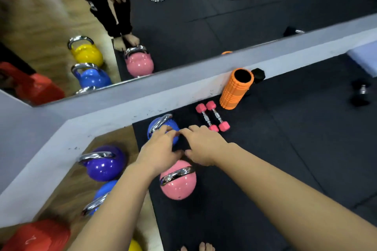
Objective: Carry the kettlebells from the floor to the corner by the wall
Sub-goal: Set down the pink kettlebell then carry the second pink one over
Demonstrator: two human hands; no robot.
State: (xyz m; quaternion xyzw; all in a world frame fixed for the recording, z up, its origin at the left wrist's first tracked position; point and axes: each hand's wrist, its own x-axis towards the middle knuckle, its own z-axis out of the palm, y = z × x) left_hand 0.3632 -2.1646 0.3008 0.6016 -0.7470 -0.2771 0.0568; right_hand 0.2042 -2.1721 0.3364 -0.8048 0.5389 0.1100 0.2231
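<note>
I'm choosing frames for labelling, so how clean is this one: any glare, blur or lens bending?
Head view: white glare spots on the pink kettlebell and purple kettlebell; wide-angle bending tilts the wall ledge; the mirror duplicates things; edges and both hands, left hand and right hand, look softly blurred.

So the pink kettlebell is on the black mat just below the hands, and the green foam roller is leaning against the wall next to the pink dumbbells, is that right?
Not quite: the foam roller is orange, not green, as the head view shows. The rest stands: the pink kettlebell sits on the black mat just below both hands, and the roller leans against the wall beside the pink dumbbells.
</note>
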